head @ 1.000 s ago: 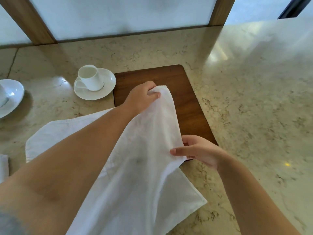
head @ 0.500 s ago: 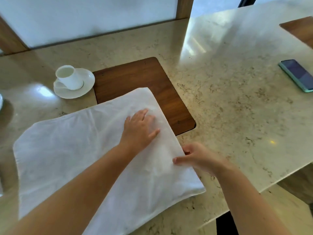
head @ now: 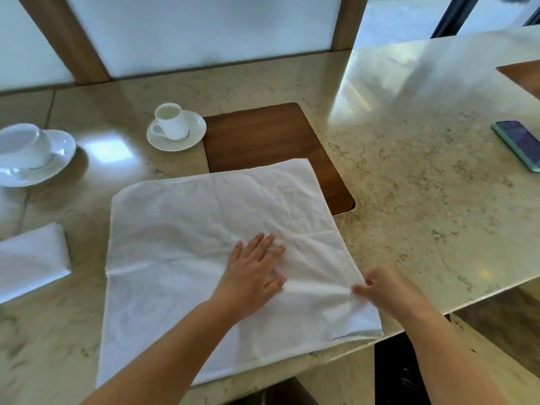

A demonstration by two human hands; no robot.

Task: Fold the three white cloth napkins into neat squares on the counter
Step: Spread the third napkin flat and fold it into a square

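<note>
A large white napkin point(head: 187, 247) lies spread on the marble counter point(head: 423, 176), its far right corner over a dark wooden board point(head: 263, 135). My left hand point(head: 254, 273) presses flat on the napkin's right half, fingers straight and spread. My right hand point(head: 385, 290) pinches the napkin's right edge, and creases run from that pinch toward my left hand. A second white napkin point(head: 29, 261), folded, lies at the left edge of the view.
A small white cup on a saucer point(head: 175, 130) stands just left of the board. A larger cup and saucer point(head: 32, 153) sit at the far left. A teal phone point(head: 520, 144) lies at the right. The counter's front edge runs close under the napkin's near side.
A second ago both hands held the napkin lifted; it was then laid down. My left hand slid nearer across the cloth, while my right hand kept its pinch on the right edge.
</note>
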